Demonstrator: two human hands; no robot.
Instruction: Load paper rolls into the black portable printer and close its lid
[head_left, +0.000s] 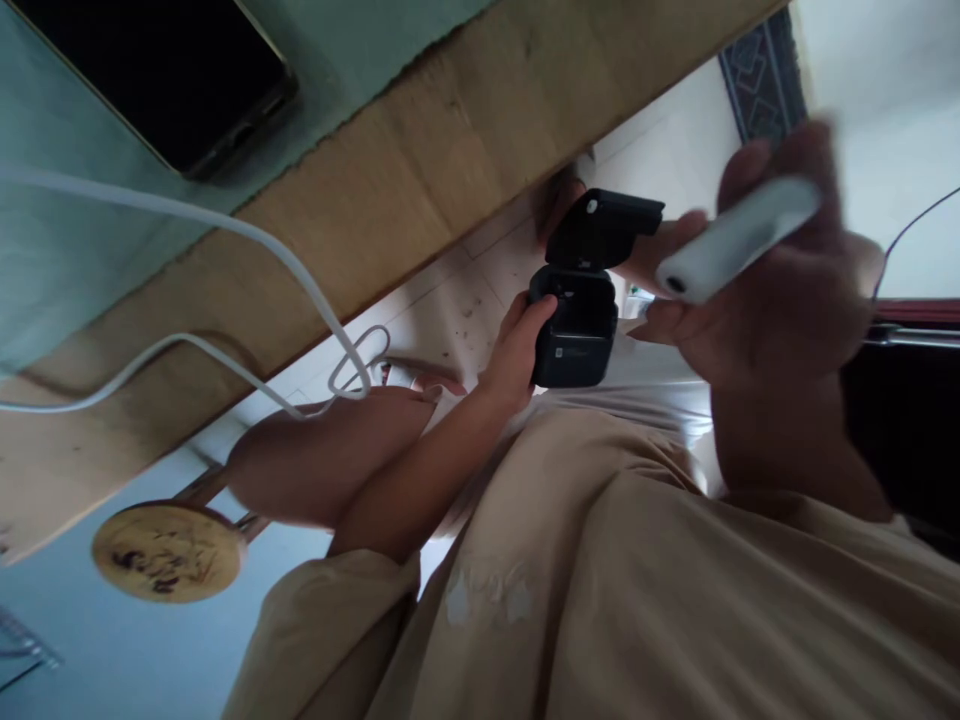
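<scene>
**Black case open below the table edge**

The black case (574, 320), lid up, sits gripped in the left hand (517, 345), fingers curled round its side. The right hand (757, 300) closes on a blurred white stick (739, 240). A white cable (247, 240) crosses the wooden table edge (450, 130); the phone (172, 75) is cut off.

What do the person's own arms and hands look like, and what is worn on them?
Both hands are bare: no gloves, rings or watch show on the left hand or the right hand. The forearms are uncovered. A loose beige short sleeve ends near the left elbow, part of a beige shirt with a faint pale stain on the front.
</scene>
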